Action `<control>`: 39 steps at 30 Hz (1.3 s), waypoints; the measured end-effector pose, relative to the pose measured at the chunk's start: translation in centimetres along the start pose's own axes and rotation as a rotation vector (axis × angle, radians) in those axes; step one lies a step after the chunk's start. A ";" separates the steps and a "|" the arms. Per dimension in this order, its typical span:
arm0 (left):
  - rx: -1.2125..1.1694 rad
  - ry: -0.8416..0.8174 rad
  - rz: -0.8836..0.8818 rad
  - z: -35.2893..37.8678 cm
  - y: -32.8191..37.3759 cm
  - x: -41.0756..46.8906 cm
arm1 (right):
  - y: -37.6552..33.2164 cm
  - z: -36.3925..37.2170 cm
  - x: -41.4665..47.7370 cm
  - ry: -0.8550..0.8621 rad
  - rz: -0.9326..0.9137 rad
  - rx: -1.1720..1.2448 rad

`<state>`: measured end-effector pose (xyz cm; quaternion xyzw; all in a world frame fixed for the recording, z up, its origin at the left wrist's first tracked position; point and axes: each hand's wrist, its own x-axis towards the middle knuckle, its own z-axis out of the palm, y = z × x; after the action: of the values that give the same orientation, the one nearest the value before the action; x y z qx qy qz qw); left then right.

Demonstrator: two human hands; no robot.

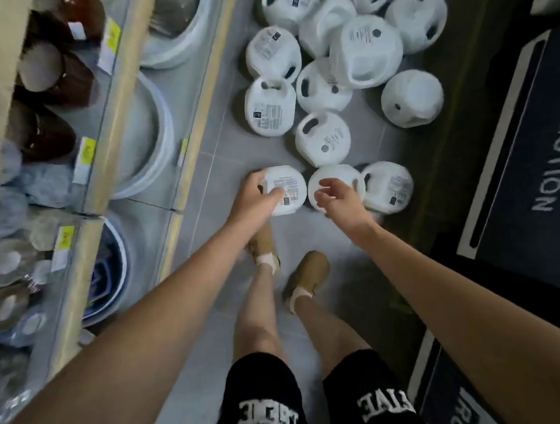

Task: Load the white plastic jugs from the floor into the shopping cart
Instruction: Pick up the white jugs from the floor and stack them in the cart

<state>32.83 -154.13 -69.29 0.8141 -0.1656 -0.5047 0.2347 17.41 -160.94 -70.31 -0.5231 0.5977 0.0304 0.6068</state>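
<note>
The grey tiled floor (230, 149) forms a narrow aisle, bounded on the left by the pale front edge of a shelving unit (198, 96) and on the right by a dark lettered mat (513, 173). A strip of bare tile lies between the tan shoes (307, 268) and the closest jugs; farther ahead a heap of white plastic jugs (367, 51) fills the aisle from side to side, some touching, a few resting on others.

The lowest shelf holds large round white basins (145, 138); what is inside them is blurred. The shelves above carry brown and grey soft goods behind yellow price tags.

Three jugs sit in a row nearest the feet. The left hand (255, 200) grips the left jug (285, 190), with fingers curled over its left rim and the thumb across its labelled face, which looks up. The right hand (341, 202) is over the middle jug (332, 184), its fingers loosely bent and parted, gripping nothing; whether the tips touch the plastic I cannot tell. The right jug (389, 186) lies just beside it, label up, its handle opening toward the middle jug. From above each reads as round, so no long axis shows
</note>
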 end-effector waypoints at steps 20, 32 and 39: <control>0.029 0.048 -0.279 14.0 -19.5 32.8 | 17.2 11.7 35.0 -0.099 0.127 -0.061; -0.098 -0.078 -0.247 12.2 -23.3 36.0 | 19.2 10.8 39.7 -0.302 0.105 -0.132; -0.106 -0.110 -0.215 11.0 -22.8 36.0 | 19.1 11.4 38.5 -0.172 0.028 -0.143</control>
<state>39.37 -155.65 -112.77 0.7847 -0.0631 -0.5789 0.2125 23.59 -167.29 -113.89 -0.5519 0.5471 0.1261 0.6165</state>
